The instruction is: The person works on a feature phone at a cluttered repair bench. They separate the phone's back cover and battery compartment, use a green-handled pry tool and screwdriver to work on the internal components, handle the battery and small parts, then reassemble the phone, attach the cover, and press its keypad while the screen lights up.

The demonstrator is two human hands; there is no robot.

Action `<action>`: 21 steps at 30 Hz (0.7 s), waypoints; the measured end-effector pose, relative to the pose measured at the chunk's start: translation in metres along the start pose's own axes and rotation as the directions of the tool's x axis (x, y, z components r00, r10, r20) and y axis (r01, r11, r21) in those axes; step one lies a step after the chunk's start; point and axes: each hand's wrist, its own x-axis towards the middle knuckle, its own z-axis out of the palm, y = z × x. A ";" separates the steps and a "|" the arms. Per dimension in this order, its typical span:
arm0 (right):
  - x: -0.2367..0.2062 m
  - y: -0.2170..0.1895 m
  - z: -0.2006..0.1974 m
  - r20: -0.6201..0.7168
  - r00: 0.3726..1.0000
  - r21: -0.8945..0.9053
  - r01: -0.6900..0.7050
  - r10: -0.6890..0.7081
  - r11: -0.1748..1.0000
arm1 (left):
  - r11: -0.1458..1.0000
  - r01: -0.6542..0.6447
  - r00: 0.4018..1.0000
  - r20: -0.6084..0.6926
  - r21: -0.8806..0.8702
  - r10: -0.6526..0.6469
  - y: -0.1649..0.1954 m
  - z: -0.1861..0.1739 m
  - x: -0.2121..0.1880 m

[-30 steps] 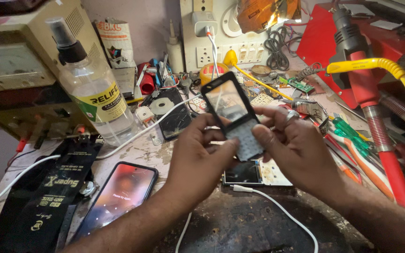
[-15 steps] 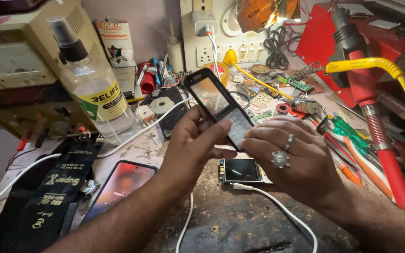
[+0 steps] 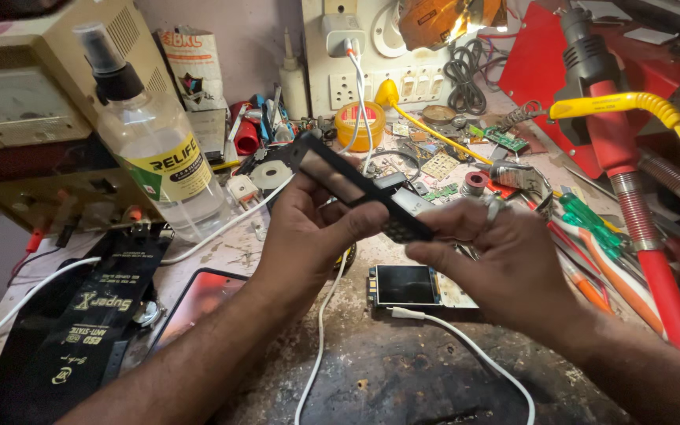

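Tipped over now, with only a thin edge of the screen showing, where half a second ago the flat face looked up: black keypad phone (image 3: pixel 364 193). Held up over the bench, just above the small bare screen part (image 3: pixel 404 285). Gripped at the top end by the left hand (image 3: pixel 308 228), thumb across the side, fingers wrapped behind. Pinched at the bottom end by the right hand (image 3: pixel 497 264), ring on one finger. Both hands shut tight on it.

Little open room around the small bare screen part. Just past it, toward the wall: a mess of tiny boards, a round orange tin (image 3: pixel 360 124) and loose wires. To its right, very close: green and orange tool handles (image 3: pixel 592 236) and a red hot-air gun (image 3: pixel 631 197) with a yellow hose (image 3: pixel 655 106). To its left: a bigger phone with a reddish screen (image 3: pixel 198 303), partly covered by the left arm, then a black mat (image 3: pixel 88 323) and a clear spray bottle (image 3: pixel 155 149). Nearer than it: bare, scratched dark benchtop (image 3: pixel 403 378), crossed by a white cable (image 3: pixel 466 346) plugged into its near edge.

Keypad mostly hidden by fingers. Far end of the white cable cut off at the bottom. Small parts by the wall too tiny to tell apart.
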 end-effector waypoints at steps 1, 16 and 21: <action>0.003 0.002 -0.002 0.016 0.999 0.092 -0.042 0.040 0.995 | 1.000 0.010 1.000 0.004 -0.028 -0.010 0.000 -0.001 0.000; 0.018 0.017 -0.020 0.335 0.925 0.706 -0.373 0.180 0.602 | 0.997 0.068 0.991 0.112 0.045 -0.072 0.006 -0.004 0.001; 0.018 0.016 -0.019 0.383 0.918 0.680 -0.358 0.105 0.640 | 0.989 0.120 0.986 0.124 -0.090 -0.108 0.005 -0.003 0.002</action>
